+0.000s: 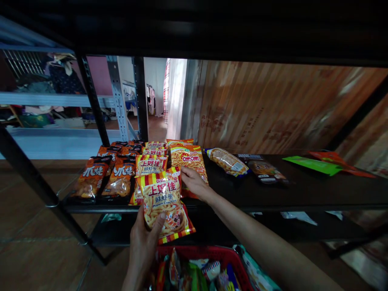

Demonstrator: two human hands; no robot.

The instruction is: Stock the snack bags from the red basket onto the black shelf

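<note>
My left hand grips a yellow-and-red bag of prawn crackers from its lower left, thumb across the front. The bag tilts up in front of the shelf edge. At its upper right edge, my right hand is closed with its fingertips against the bag; part of those fingers is hidden. Matching prawn cracker bags stand in a row just behind. Beside them, behind my right hand, are orange-and-yellow snack bags. To the left stand black-and-orange snack bags in two rows.
The black shelf also carries a blue-edged snack bag, a dark packet, and green and orange packets at right. Below my hands is a red basket full of packaged snacks. A shelf post rises at left.
</note>
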